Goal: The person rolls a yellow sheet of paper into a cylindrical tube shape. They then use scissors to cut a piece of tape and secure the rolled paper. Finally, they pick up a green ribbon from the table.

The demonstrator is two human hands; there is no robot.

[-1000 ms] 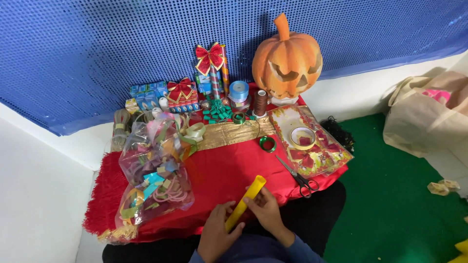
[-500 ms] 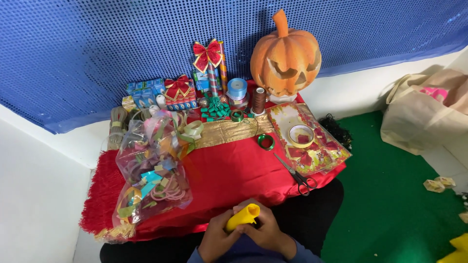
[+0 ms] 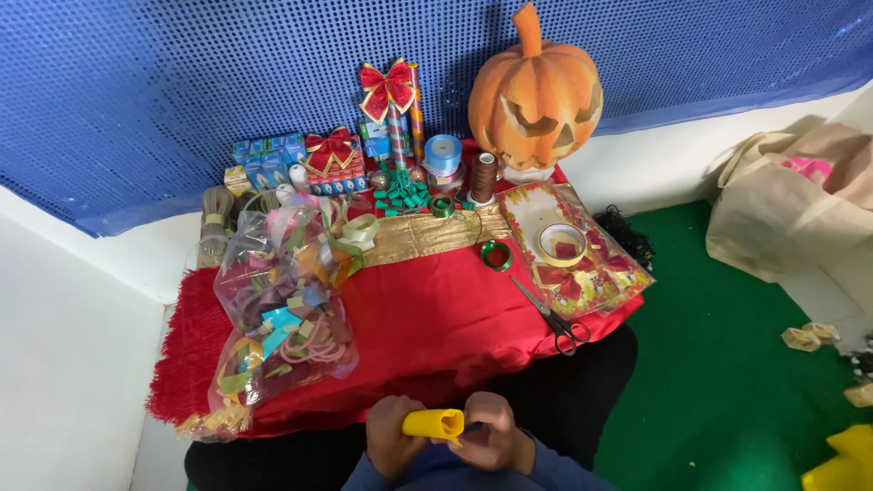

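Both-handed grip closed on the yellow paper roll (image 3: pixel 435 424), left hand (image 3: pixel 391 436) and right hand (image 3: pixel 494 435) at either end.

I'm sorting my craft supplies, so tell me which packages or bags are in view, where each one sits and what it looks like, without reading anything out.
Clear plastic bag: left on the red cloth, bulging with coloured ribbon scraps.
Flat clear packet: right side, red and gold leaf print, a tape roll on top.
Small blue boxes: back left, stacked by the blue wall.
Beige tote bag: on the floor at far right, slumped.
No signs or screens.
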